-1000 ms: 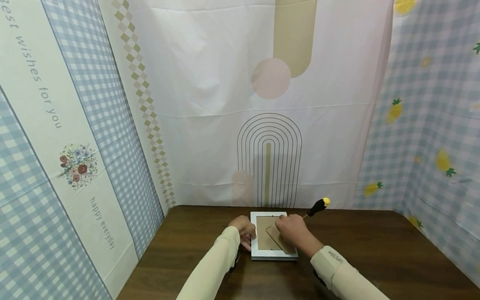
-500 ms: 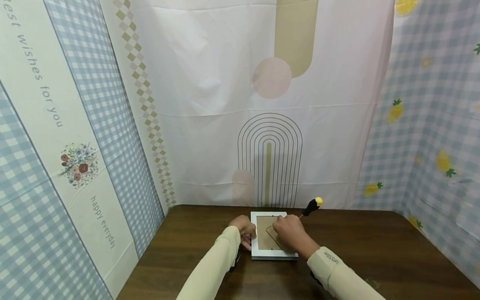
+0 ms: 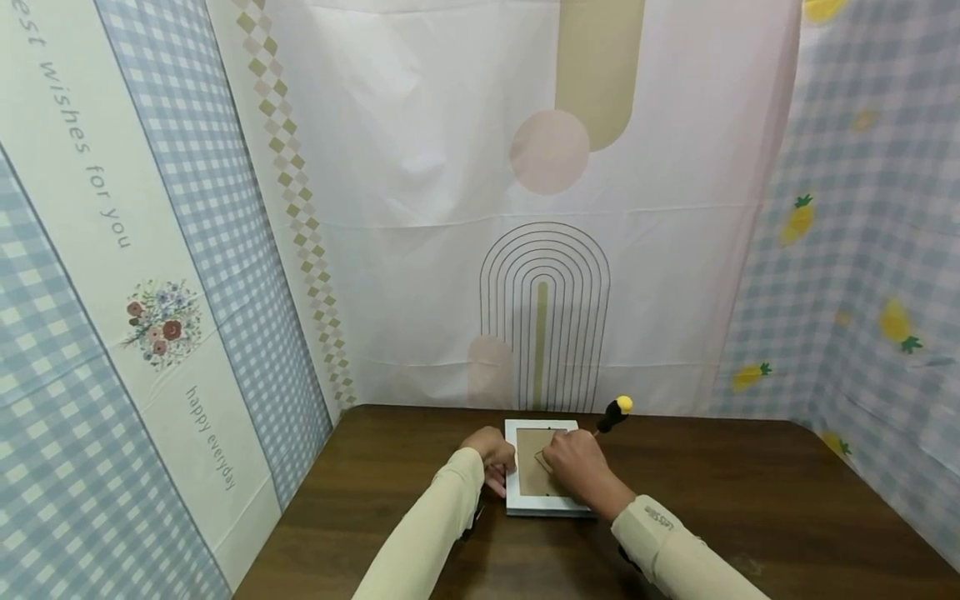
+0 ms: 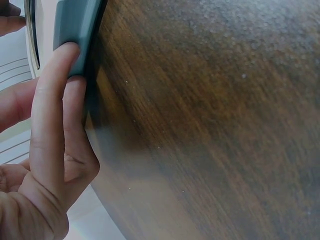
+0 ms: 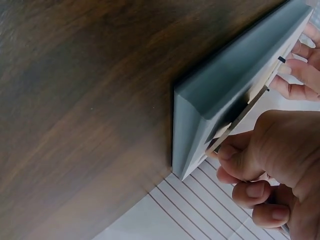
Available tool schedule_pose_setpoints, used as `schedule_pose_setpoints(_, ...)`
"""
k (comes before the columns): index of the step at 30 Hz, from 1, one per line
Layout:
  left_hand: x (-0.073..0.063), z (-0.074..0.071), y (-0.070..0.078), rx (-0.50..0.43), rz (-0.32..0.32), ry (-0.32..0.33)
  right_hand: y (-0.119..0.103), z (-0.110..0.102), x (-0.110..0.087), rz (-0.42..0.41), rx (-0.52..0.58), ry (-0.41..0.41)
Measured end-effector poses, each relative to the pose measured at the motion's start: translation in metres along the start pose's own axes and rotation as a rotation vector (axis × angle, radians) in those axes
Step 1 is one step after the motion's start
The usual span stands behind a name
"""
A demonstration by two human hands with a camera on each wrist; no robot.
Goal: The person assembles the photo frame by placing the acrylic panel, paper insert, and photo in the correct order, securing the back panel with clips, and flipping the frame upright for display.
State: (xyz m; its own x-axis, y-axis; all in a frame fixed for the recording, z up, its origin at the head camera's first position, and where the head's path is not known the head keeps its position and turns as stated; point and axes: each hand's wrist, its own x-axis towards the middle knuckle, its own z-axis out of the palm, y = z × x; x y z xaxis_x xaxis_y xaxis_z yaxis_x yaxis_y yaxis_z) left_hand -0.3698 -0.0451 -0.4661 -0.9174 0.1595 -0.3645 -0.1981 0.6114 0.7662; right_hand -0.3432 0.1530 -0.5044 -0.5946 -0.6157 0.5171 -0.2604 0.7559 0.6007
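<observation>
A white picture frame (image 3: 540,503) lies face down on the table, its tan back upward. My left hand (image 3: 489,457) grips its left side; in the left wrist view the fingertips (image 4: 72,50) press on the outer edge. Over the right part of the back is my right hand (image 3: 581,471). Its thumb and forefinger pinch the end of a thin brown flap (image 5: 241,117), which stands raised at a slant from the back. The curled fingers of that hand also hold a screwdriver (image 3: 617,412) by its shaft, the black and yellow handle pointing away.
The dark wooden table (image 3: 720,500) extends on both sides of the frame. Printed cloth (image 3: 420,292) hangs behind the table's far edge, and checked cloth (image 3: 847,275) hangs at the right. Small dark tabs (image 5: 281,59) stick up at the opening of the frame.
My right hand has shifted slightly left over the frame, and the screwdriver handle has moved left with it. My left hand keeps its grip. The head view has shifted a little.
</observation>
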Motion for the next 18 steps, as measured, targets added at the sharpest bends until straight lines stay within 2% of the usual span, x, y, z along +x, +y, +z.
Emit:
schedule_pose_setpoints(4, 0.003, -0.002, 0.0, 0.002, -0.001, 0.005, 0.001, -0.001, 0.003, 0.0, -0.019, 0.029)
schedule_pose_setpoints(7, 0.007, -0.003, 0.0, -0.005, 0.0, 0.011, 0.003, -0.003, 0.005, 0.008, 0.021, 0.017)
schedule_pose_setpoints(11, 0.007, -0.003, 0.001, -0.005, -0.002, 0.013, 0.007, -0.008, 0.007, 0.037, 0.101, -0.083)
schedule_pose_setpoints(18, 0.0, -0.003, 0.003, -0.024, -0.001, 0.0, 0.015, -0.014, 0.011, 0.085, 0.283, -0.269)
